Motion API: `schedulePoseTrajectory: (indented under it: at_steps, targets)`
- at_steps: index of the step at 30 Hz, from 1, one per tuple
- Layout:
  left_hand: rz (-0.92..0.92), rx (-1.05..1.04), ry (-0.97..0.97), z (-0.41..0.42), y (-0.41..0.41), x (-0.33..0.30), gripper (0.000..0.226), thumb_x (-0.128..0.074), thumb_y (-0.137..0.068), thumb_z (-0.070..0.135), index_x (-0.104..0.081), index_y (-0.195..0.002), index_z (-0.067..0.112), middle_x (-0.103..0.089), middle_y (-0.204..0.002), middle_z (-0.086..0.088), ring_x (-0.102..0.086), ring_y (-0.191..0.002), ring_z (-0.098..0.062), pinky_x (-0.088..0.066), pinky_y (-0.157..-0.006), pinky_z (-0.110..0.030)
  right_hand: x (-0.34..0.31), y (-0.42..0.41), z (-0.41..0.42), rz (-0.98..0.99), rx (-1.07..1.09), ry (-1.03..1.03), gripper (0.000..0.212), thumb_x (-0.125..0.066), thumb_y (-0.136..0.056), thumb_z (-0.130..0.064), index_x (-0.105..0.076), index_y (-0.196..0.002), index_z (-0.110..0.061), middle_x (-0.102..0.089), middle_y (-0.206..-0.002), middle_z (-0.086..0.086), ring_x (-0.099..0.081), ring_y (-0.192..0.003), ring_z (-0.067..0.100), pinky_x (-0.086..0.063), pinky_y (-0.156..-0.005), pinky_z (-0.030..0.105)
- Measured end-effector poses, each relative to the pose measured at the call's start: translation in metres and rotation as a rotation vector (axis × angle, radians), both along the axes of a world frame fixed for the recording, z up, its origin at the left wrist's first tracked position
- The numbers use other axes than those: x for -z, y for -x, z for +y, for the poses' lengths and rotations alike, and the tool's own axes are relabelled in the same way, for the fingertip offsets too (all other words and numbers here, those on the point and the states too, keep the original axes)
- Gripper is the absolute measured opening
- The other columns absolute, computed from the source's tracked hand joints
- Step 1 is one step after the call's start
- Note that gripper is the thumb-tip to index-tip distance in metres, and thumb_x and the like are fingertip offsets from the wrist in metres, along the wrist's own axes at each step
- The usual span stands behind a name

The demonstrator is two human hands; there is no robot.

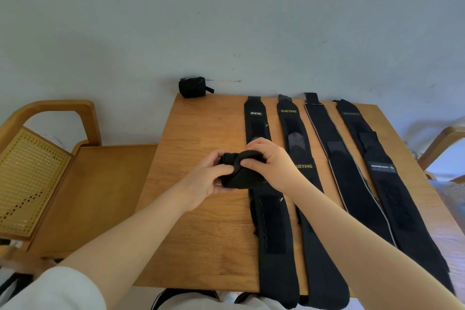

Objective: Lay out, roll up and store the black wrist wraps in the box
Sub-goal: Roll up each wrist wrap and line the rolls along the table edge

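Note:
Several black wrist wraps lie flat in parallel strips on the wooden table [206, 221]. Both hands hold a partly rolled black wrap [245, 172] above the table's middle. My left hand [205, 178] grips the roll from the left, thumb on top. My right hand [273, 162] curls over it from the right. Under the roll lies the leftmost flat wrap [273, 234]. Beside it to the right are the XUEYING wrap [293, 133], a wrap with a pale edge [352, 184], and the rightmost wrap [392, 191]. One finished rolled wrap [192, 87] stands at the table's far left corner. No box is in view.
A wooden chair with a cane back [30, 178] stands to the left, its seat against the table's left edge. Another chair's arm [442, 143] shows at the right. A pale wall runs behind the table.

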State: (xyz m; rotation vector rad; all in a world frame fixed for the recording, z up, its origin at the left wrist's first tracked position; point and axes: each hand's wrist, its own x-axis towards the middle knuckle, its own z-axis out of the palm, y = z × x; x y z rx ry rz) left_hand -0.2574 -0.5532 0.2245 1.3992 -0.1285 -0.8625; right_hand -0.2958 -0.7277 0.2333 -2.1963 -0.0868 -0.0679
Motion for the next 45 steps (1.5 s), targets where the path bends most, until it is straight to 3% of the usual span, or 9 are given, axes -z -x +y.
schedulePoseTrajectory:
  at_steps: [5, 10, 20, 26, 29, 32, 37, 41, 45]
  targets:
    - [-0.276, 0.09, -0.178, -0.004, -0.003, -0.007, 0.038, -0.07, -0.082, 0.015, -0.052, -0.115, 0.022, -0.059, -0.113, -0.001, -0.064, -0.098, -0.016, -0.057, -0.073, -0.028, -0.005, 0.0, -0.004, 0.096, -0.048, -0.112, 0.019, -0.066, -0.086, -0.015, -0.058, -0.099, -0.026, -0.06, -0.096, -0.007, -0.06, -0.091, 0.009, -0.053, -0.081, 0.025]
    - [-0.553, 0.135, -0.283, 0.001, -0.005, -0.007, 0.045, -0.078, -0.074, 0.018, -0.053, -0.107, 0.036, -0.059, -0.11, 0.013, -0.058, -0.1, -0.004, -0.049, -0.08, -0.019, -0.001, 0.001, -0.012, 0.391, -0.13, -0.362, 0.047, -0.064, -0.088, -0.016, -0.045, -0.129, -0.03, -0.056, -0.122, -0.002, -0.058, -0.11, 0.014, -0.051, -0.093, 0.029]
    - [-1.012, 0.434, -0.433, 0.014, -0.013, -0.02, 0.057, -0.077, -0.075, 0.015, -0.047, -0.115, 0.04, -0.022, -0.136, 0.033, -0.025, -0.127, 0.008, -0.029, -0.104, -0.017, -0.005, -0.009, -0.019, 0.391, -0.241, -0.133, 0.052, -0.074, -0.08, -0.016, -0.05, -0.125, -0.027, -0.061, -0.118, -0.003, -0.06, -0.109, 0.013, -0.049, -0.098, 0.035]
    - [-0.463, 0.059, -0.238, 0.018, -0.011, -0.008, 0.113, -0.084, -0.064, 0.013, -0.011, -0.147, 0.041, -0.032, -0.138, 0.023, -0.053, -0.118, -0.005, -0.041, -0.103, -0.031, 0.0, -0.007, -0.019, 0.261, -0.182, -0.286, 0.065, -0.076, -0.075, -0.004, -0.047, -0.129, -0.025, -0.058, -0.123, -0.008, -0.058, -0.112, 0.007, -0.049, -0.097, 0.027]
    - [-0.332, 0.107, -0.15, 0.02, -0.008, 0.006, 0.087, -0.081, -0.068, 0.004, -0.04, -0.138, 0.035, -0.045, -0.139, 0.007, -0.058, -0.116, -0.014, -0.05, -0.096, -0.04, 0.002, -0.01, -0.01, 0.093, -0.239, -0.023, 0.065, -0.079, -0.073, -0.01, -0.046, -0.128, -0.023, -0.055, -0.121, -0.016, -0.049, -0.117, -0.001, -0.039, -0.101, 0.019]
    - [-0.197, 0.1, -0.004, 0.024, -0.006, 0.008, 0.083, -0.066, -0.076, -0.014, -0.039, -0.139, 0.034, -0.042, -0.14, 0.004, -0.066, -0.105, -0.016, -0.055, -0.085, -0.034, 0.008, -0.008, -0.003, -0.134, -0.195, 0.203, 0.06, -0.079, -0.073, -0.015, -0.046, -0.123, -0.021, -0.051, -0.124, -0.009, -0.044, -0.116, 0.011, -0.042, -0.098, 0.033]
    - [0.068, -0.051, 0.308, 0.025, -0.005, 0.004, 0.04, -0.058, -0.089, 0.016, -0.05, -0.128, 0.022, -0.051, -0.133, -0.015, -0.059, -0.113, -0.037, -0.052, -0.089, -0.05, 0.03, -0.007, 0.004, -0.571, -0.118, 0.436, 0.053, -0.071, -0.074, -0.013, -0.041, -0.117, -0.019, -0.034, -0.137, 0.009, -0.055, -0.11, 0.034, -0.057, -0.076, 0.04]
    - [0.003, -0.213, 0.163, 0.024, -0.008, 0.014, 0.067, -0.068, -0.075, 0.011, -0.039, -0.13, 0.034, -0.051, -0.134, -0.007, -0.061, -0.112, -0.028, -0.052, -0.09, -0.05, 0.039, -0.017, 0.006, -0.467, -0.199, 0.414, 0.053, -0.067, -0.078, 0.002, -0.043, -0.118, -0.021, -0.026, -0.144, 0.01, -0.054, -0.113, 0.03, -0.058, -0.075, 0.035]
    - [-0.071, -0.308, 0.003, 0.027, -0.023, 0.024, 0.092, -0.075, -0.075, 0.006, -0.023, -0.139, 0.045, -0.048, -0.135, 0.0, -0.055, -0.117, -0.02, -0.042, -0.103, -0.051, 0.029, -0.025, 0.017, -0.031, -0.101, -0.087, 0.037, -0.045, -0.092, 0.009, -0.054, -0.11, -0.022, -0.037, -0.141, -0.003, -0.057, -0.114, 0.017, -0.05, -0.092, 0.02]
